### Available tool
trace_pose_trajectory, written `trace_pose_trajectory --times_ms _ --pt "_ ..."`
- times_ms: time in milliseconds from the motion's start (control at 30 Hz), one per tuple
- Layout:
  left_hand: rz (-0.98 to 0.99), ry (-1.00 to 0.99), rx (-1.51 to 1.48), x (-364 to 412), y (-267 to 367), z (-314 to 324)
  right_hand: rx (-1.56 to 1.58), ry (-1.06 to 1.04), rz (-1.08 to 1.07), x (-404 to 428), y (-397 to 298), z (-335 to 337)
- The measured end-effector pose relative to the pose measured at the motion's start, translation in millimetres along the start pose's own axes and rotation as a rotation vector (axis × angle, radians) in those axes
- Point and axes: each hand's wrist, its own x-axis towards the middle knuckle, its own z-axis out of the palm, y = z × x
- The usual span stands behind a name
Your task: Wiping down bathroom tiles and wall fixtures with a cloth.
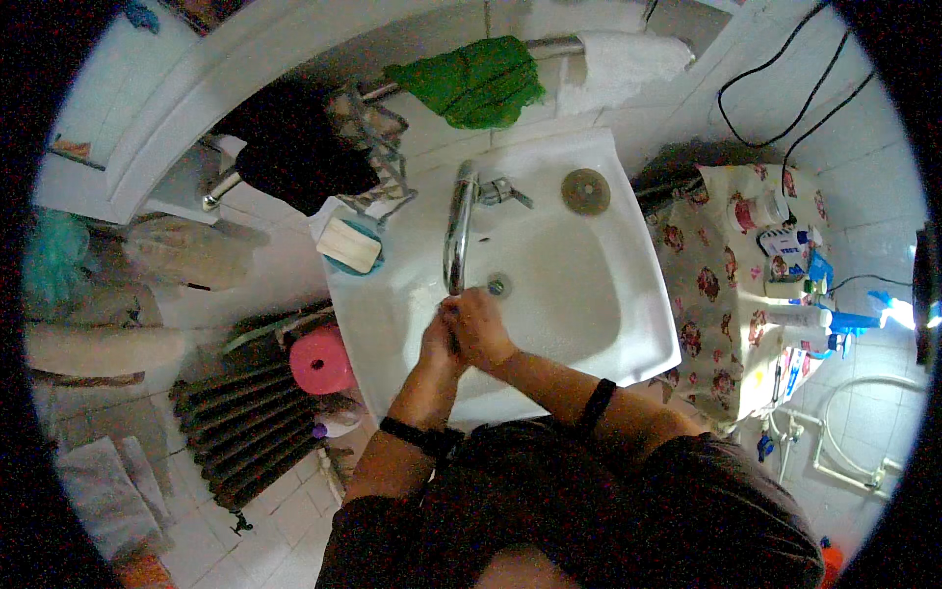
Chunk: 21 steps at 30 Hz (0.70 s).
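My left hand (439, 335) and my right hand (482, 327) are pressed together over the white ceramic sink (427, 368), directly below the spout of the chrome faucet (458, 235). The fingers overlap, with a dark patch between the palms; whether they hold anything cannot be told. Just beyond the hands lies the metal drain (499, 286). A pale bar of soap (349, 245) rests on a blue soap dish at the sink's left corner. A round metal strainer or stopper (586, 192) sits on the back right corner.
A green cloth (478, 81), a white towel (625, 66) and dark cloth hang on a rail behind the sink. Left stand a pink toilet roll (321, 361) and a ribbed radiator (243, 412). Right, a flower-patterned cover (692, 294) bears bottles and tubes (798, 316).
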Motion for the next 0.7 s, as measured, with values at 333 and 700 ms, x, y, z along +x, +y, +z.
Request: trace_pose_trajectory --times_ms 333,700 --pt "-0.100 0.116 0.109 -19.5 -4.8 98.8 -0.144 0.344 0.517 7.8 112.3 -75.4" --pt "-0.027 0.095 -0.085 -30.2 0.7 127.7 0.161 0.218 0.708 19.7 70.5 -74.5"
